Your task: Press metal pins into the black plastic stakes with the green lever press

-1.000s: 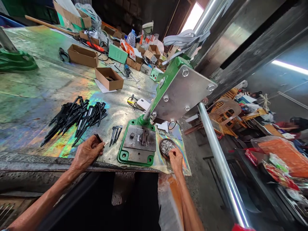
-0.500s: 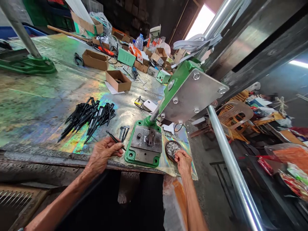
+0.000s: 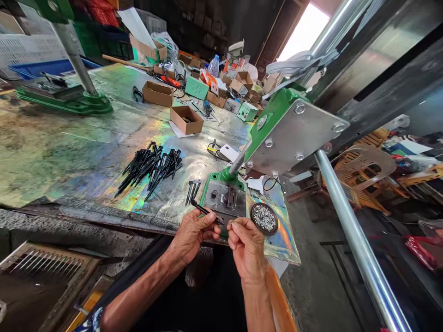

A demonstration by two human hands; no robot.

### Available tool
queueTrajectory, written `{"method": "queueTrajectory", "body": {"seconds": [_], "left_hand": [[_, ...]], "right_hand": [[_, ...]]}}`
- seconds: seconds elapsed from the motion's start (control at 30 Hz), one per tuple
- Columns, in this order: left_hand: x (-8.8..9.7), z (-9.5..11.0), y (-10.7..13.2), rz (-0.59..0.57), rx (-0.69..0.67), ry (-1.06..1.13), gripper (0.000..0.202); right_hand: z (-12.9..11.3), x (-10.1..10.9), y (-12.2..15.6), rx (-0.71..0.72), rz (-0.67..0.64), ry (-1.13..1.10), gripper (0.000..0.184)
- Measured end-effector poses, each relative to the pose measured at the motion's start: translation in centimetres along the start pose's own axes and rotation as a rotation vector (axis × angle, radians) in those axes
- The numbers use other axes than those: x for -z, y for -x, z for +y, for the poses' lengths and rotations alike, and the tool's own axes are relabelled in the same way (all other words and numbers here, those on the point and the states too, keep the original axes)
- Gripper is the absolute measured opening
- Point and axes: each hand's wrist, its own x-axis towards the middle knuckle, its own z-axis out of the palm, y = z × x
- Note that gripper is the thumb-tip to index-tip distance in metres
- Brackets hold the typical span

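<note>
My left hand (image 3: 192,234) pinches a slim black stake-like piece (image 3: 202,210), its pointed end toward my right hand. Thumb and fingertips pressed together, my right hand (image 3: 248,249) is close to that tip; whatever it holds is too small to make out. Both hands are at the front edge of a green hand press, before its steel base plate (image 3: 221,199). On the right stands a round dark dish (image 3: 275,228) of small silvery metal pieces (image 3: 264,216). A few similar black pieces (image 3: 192,191) lie left of the press, and a larger pile (image 3: 152,167) farther left.
The press's steel head (image 3: 280,133) and a long metal bar (image 3: 356,230) slant over the right side. Open cardboard boxes (image 3: 187,121) and clutter stand farther back. A second green press base (image 3: 65,103) is at the far left. A plastic chair (image 3: 367,166) stands beyond the table.
My right hand has left the dish and come left to the tip of the black piece. My left hand has brought the piece in front of the press. The view has shifted.
</note>
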Motion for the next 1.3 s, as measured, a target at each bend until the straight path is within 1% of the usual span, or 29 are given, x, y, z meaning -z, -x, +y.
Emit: {"method": "queueTrajectory", "body": {"seconds": [0.07, 0.13, 0.27, 0.43, 0.67, 0.83, 0.93, 1.0, 1.13, 1.3], "left_hand": [[0.0, -0.1, 0.2, -0.028, 0.012, 0.054, 0.038], [0.1, -0.3, 0.3, -0.058, 0.012, 0.1, 0.035], [0.3, -0.7, 0.5, -0.082, 0.014, 0.15, 0.032], [0.5, -1.2, 0.5, -0.096, 0.008, 0.161, 0.03], [0.3, -1.2, 0.7, -0.082, 0.002, 0.164, 0.034], [0.1, -1.3, 0.8, -0.026, -0.049, 0.177, 0.036], [0.1, -1.5, 0.9, -0.002, -0.127, 0.132, 0.033], [0.0, -1.5, 1.0, 0.013, -0.18, 0.084, 0.029], [0.1, -1.1, 0.8, 0.039, -0.267, -0.087, 0.022], [0.3, 0.3, -0.6, 0.001, -0.379, -0.353, 0.02]], "right_hand": [[0.2, -1.1, 0.9, 0.024, -0.009, -0.018, 0.018], [0.4, -1.6, 1.5, 0.05, -0.005, -0.025, 0.017], [0.7, -2.0, 1.9, 0.079, 0.009, -0.021, 0.018], [1.0, -2.2, 2.0, 0.094, 0.023, -0.008, 0.02], [1.4, -2.4, 2.1, 0.12, 0.055, 0.025, 0.021], [2.4, -2.5, 2.3, 0.186, 0.136, 0.083, 0.023], [3.1, -2.5, 2.3, 0.222, 0.185, 0.107, 0.024], [3.3, -2.6, 2.2, 0.214, 0.195, 0.095, 0.025], [3.3, -2.7, 1.6, 0.132, 0.168, 0.022, 0.026], [3.1, -2.7, -0.2, 0.027, 0.133, -0.061, 0.027]]}}
